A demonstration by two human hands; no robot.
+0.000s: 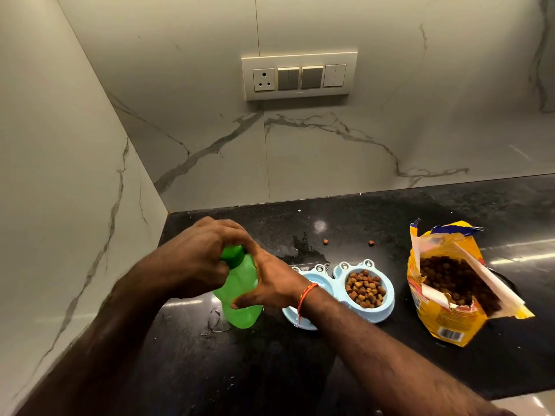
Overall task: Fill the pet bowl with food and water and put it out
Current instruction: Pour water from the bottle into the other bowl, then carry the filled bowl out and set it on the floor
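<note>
Step in hand, as we judged: the water stage. Our left hand [207,253] had its fingers curled round the cap of one green bottle [240,292]; our right hand [267,283] grasped its body. One double pet bowl [339,292] sat on the bench [390,211] at three o'clock of the bottle, kibble in its right well. One open food bag [450,292] further right; two stray kibbles [326,241] at twelve o'clock. Next: uncap, pour left well.

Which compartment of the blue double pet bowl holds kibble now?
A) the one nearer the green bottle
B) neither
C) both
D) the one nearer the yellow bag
D: the brown kibble fills the compartment of the pet bowl on the yellow bag side; the compartment by the green bottle shows none.
</note>
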